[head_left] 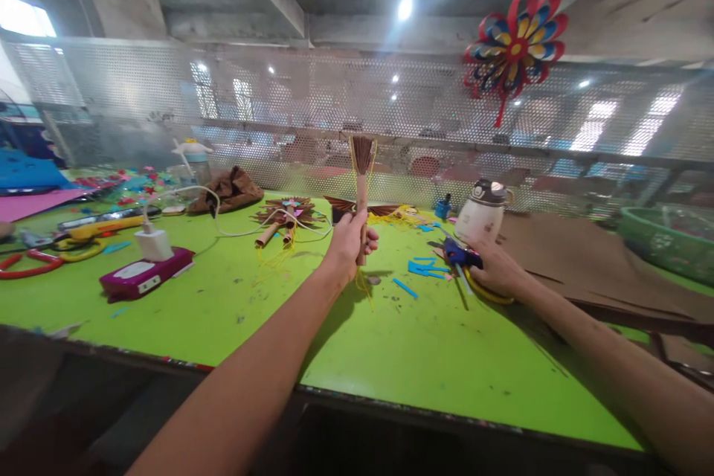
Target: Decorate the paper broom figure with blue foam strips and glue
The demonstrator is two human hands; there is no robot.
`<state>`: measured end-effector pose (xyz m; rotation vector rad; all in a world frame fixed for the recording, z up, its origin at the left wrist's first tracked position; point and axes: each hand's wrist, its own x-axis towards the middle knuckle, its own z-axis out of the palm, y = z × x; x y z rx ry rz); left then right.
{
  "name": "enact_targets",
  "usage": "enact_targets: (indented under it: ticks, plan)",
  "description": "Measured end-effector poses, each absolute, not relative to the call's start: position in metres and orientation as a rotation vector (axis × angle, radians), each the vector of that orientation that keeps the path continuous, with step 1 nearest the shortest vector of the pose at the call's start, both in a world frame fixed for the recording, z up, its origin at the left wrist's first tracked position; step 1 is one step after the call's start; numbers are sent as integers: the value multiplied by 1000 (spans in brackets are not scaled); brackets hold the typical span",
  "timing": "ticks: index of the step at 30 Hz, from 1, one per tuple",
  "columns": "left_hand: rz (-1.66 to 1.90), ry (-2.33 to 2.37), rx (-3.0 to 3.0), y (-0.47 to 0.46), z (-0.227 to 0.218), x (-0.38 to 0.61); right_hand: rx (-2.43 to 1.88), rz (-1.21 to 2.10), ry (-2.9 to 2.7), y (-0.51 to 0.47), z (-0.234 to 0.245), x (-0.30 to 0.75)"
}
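Observation:
My left hand [346,242] is wrapped round the rolled handle of a brown folded-paper fan [363,155], held upright above the green table. Yellow string runs along the fan's sides and hangs below my fist. Over to the right, my right hand [494,268] is closed on a dark blue glue gun [458,253] low at the table top; its fingers are partly hidden. Blue paper strips [427,268] lie just left of the glue gun. Further back on the left rest more brown pleated paper pieces with rolled handles [268,233] and yellow string.
A purple power strip [148,274] with a white plug and cable lies left, beside red-handled scissors [30,262]. At right stand a white jug [480,214], brown cardboard sheets [563,253] and a green basket [663,242]. A perforated metal screen [335,97] rises behind, with a colourful paper flower [516,49].

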<state>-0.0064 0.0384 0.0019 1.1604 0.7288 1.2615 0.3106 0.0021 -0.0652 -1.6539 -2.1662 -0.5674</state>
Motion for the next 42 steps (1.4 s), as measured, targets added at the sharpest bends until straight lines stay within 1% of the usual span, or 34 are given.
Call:
enact_targets:
  ticks: [10, 15, 24, 27, 30, 32, 35, 38, 42]
  plan:
    - [1261, 711, 1138, 38, 2, -5, -1583, -513, -2162, -4, -64, 308]
    - [1256, 727, 1157, 40, 1, -5, -1485, -577, -1994, -17, -52, 314]
    - [1242, 708, 1159, 38, 1, -5, -1645, -447, -2019, -30, -60, 353]
    - [1235, 703, 1167, 38, 0, -4, -1683, -489, -1941, -34, -51, 341]
    - [1217, 709, 1182, 37, -2, -1, -1662, -488, -1807, -36, -33, 312]
    - [1198, 711, 1196, 35, -3, 1, -1636, -421, -1877, -33, -21, 286]
    - [1164, 706, 1214, 33, -5, 3, -1723, -267, -2209, -18, -11, 249]
    - [1154, 710, 1199, 34, -6, 2, -1771, -193, -2332, 0, -13, 229]
    - [1146, 693, 1178, 36, -7, 2, -1871, -191, -2343, 13, -22, 226]
